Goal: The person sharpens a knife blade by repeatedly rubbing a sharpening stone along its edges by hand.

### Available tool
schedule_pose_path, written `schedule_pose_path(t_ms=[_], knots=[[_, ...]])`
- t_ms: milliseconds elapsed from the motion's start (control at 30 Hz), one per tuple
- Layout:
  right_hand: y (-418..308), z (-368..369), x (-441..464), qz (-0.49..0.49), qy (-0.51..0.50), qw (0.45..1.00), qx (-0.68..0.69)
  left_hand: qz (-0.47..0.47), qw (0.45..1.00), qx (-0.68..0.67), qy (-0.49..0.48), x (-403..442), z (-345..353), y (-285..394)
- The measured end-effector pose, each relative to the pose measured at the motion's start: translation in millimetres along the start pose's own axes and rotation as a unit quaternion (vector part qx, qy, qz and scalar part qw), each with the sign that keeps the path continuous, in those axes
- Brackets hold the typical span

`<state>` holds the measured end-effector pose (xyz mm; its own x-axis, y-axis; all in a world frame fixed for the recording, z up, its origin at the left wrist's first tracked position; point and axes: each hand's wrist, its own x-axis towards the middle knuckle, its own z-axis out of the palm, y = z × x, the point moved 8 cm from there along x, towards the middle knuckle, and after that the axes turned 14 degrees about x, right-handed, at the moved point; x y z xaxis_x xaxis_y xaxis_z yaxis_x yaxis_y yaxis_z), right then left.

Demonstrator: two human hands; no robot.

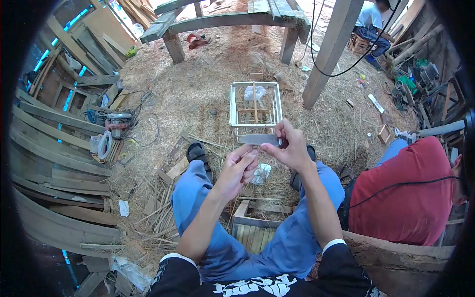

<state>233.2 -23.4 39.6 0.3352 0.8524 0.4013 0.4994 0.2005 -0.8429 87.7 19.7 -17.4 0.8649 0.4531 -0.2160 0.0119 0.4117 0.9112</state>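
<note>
My right hand (293, 148) is closed around the handle of a knife (258, 139), whose broad grey blade points left. Just below the blade, my left hand (239, 171) is closed in a pinch, its fingertips close to the edge. Whatever it pinches is too small to make out. Beyond both hands, a pale wooden frame (233, 105) stands on the ground, with a clear plastic bag (264, 93) showing inside it. Between my legs is a slatted wooden piece (252, 235).
A wooden bench (222, 22) stands ahead, beside a post (329, 54). To my right sits a person in a red shirt (403, 193); another person (371, 24) sits farther off. Planks (59, 133) and a power tool (117, 124) lie left. Straw and thin sticks (163, 210) cover the ground.
</note>
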Motion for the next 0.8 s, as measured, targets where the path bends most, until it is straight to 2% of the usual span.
schedule_pose_path(t_ms=[33,133,200,300,400,600,700,800], knots=[[-0.3,-5.3,0.1,-0.028,0.021,0.999,-0.003,0.0,1.0,0.003,0.008,-0.5,0.4,0.6],[8.2,-12.7,0.7,0.011,0.023,1.0,0.01,-0.004,0.999,0.015,0.036,-1.4,-1.3,0.0],[1.7,-8.1,-0.9,-0.016,0.015,1.0,0.002,-0.011,0.998,0.025,0.058,-1.0,-5.8,-3.0],[-7.5,9.7,-4.2,-0.064,-0.018,0.998,-0.02,-0.013,0.999,-0.017,0.039,-0.7,-10.3,-6.1],[-12.3,11.3,-4.7,-0.054,-0.03,0.998,0.008,0.0,0.999,-0.037,0.017,-4.1,-5.6,1.0],[-5.9,-6.1,-2.6,-0.043,0.018,0.999,-0.02,-0.003,0.999,-0.001,0.037,-5.6,-12.9,1.6],[-21.0,10.9,-5.4,-0.104,-0.01,0.994,-0.026,0.007,1.0,0.01,0.026,-8.7,-9.9,3.2],[-17.6,-1.3,-1.6,-0.099,0.033,0.994,-0.03,-0.009,0.999,0.015,0.033,-7.2,-15.3,-2.1]])
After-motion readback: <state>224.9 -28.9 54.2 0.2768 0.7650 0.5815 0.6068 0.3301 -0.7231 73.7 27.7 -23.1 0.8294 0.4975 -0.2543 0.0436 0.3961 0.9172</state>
